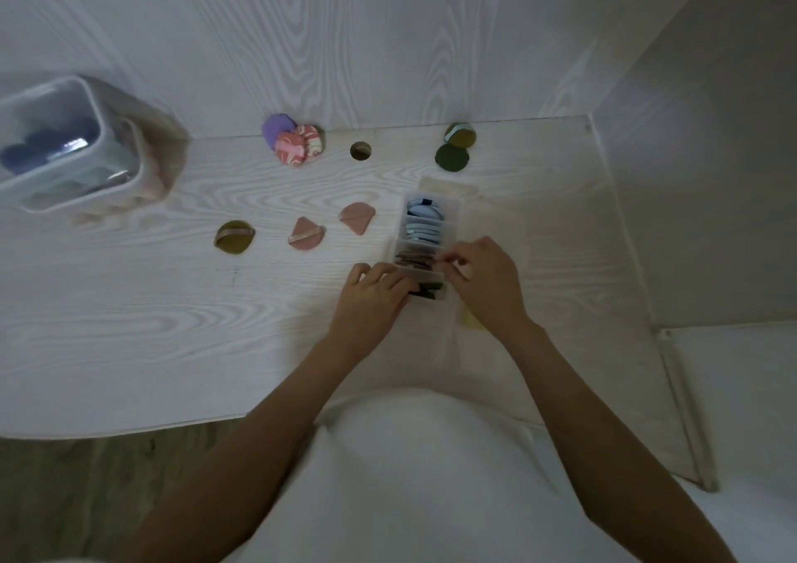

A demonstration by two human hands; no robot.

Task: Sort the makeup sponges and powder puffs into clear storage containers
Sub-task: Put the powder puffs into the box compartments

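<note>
Hands meet at the near end of a clear divided container [431,243] on a pale wood-grain desk [172,304]. Left hand [374,293] curls its fingers against the container's near wall; right hand [483,276] pinches a brown puff's [416,257] edge in the packed row. Risk: the light container could slide or tip under uneven pressure, or an overfull slot could spring puffs out. Beyond, 2 pink puffs [307,232] and 1 olive puff [234,237] lie loose; farther, a clear tub [64,144] and more puffs sit near the white panelled wall [388,45].
</note>
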